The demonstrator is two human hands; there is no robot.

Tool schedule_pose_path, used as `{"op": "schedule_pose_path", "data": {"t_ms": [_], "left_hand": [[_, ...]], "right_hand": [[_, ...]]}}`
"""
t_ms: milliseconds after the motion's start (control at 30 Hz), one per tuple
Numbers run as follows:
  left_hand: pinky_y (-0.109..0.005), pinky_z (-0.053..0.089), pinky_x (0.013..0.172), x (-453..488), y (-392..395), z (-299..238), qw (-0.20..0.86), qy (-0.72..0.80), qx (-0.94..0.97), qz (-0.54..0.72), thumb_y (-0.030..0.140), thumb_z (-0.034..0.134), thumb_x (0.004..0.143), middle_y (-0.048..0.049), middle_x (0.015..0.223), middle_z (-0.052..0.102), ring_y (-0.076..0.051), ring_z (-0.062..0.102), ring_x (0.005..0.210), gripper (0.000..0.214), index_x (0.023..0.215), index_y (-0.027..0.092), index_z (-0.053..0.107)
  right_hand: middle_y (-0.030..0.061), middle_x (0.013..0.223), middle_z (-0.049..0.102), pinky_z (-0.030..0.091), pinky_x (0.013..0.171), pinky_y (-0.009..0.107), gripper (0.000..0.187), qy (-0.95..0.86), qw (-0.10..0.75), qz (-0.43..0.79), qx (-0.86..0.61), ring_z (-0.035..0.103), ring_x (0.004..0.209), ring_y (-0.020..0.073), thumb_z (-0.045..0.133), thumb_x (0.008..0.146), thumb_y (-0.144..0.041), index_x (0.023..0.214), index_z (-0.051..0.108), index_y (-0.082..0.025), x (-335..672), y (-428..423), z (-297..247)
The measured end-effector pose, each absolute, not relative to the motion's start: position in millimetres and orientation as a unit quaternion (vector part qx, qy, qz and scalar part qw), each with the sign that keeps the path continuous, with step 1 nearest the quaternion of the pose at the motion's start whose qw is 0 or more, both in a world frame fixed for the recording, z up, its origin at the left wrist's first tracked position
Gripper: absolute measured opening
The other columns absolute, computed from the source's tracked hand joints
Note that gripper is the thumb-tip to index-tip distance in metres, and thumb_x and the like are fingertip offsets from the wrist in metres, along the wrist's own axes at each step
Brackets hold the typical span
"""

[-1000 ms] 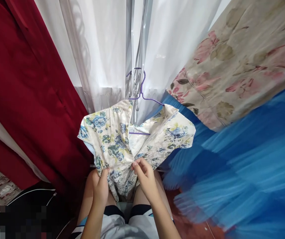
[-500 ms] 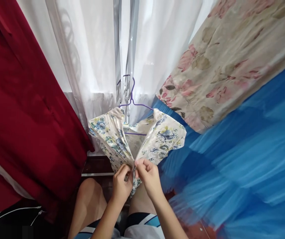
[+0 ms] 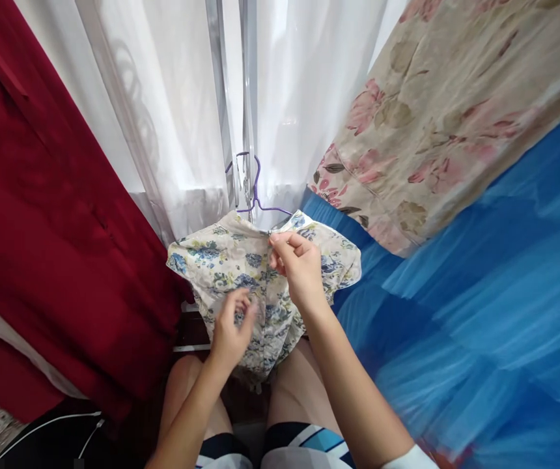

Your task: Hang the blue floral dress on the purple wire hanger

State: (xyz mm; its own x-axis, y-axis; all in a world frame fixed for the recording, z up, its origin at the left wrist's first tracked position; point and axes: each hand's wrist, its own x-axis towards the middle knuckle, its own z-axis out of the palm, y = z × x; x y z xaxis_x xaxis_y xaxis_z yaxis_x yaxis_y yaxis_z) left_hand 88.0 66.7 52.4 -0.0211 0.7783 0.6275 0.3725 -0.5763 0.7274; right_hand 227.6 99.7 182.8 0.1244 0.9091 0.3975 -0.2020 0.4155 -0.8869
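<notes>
A cream floral dress [image 3: 226,260] with blue flowers hangs on a purple hanger [image 3: 257,189] in front of me. Its zipper [image 3: 266,293] runs closed down the middle, up to the neckline. At the top of that zipper, my right hand [image 3: 299,264] pinches what looks like the zipper pull, mostly hidden by my fingers. Lower and to the left, my left hand [image 3: 234,326] is off the fabric or only lightly near it, fingers curled apart with nothing in them. The lower part of the dress falls between my knees.
White sheer curtains [image 3: 172,117] hang behind the hanger. A red curtain [image 3: 65,215] fills the left side. On the right are a beige floral cloth [image 3: 436,124] and blue tulle fabric [image 3: 480,312]. White cables [image 3: 50,417] lie at the lower left.
My right hand has moved up the dress to the neckline, and the open zipper has closed. My left hand has let go of the fabric and shifted left.
</notes>
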Motion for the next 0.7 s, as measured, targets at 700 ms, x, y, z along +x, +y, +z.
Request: {"op": "schedule_pose_path", "data": {"t_ms": [700], "left_hand": [[-0.022,0.047,0.074,-52,185,115,0.118,0.498,0.437,0.739,0.036,0.051,0.094,-0.0041,0.089,0.063,-0.013,0.056,0.077,0.029,0.101,0.012,0.064]], "right_hand": [[-0.0054,0.058,0.042,0.028,0.053,0.025,0.029,-0.664,0.514,0.335,-0.427,0.038,0.053,0.0112,0.056,0.095,-0.039,0.074,0.050,-0.020,249,49,123]]}}
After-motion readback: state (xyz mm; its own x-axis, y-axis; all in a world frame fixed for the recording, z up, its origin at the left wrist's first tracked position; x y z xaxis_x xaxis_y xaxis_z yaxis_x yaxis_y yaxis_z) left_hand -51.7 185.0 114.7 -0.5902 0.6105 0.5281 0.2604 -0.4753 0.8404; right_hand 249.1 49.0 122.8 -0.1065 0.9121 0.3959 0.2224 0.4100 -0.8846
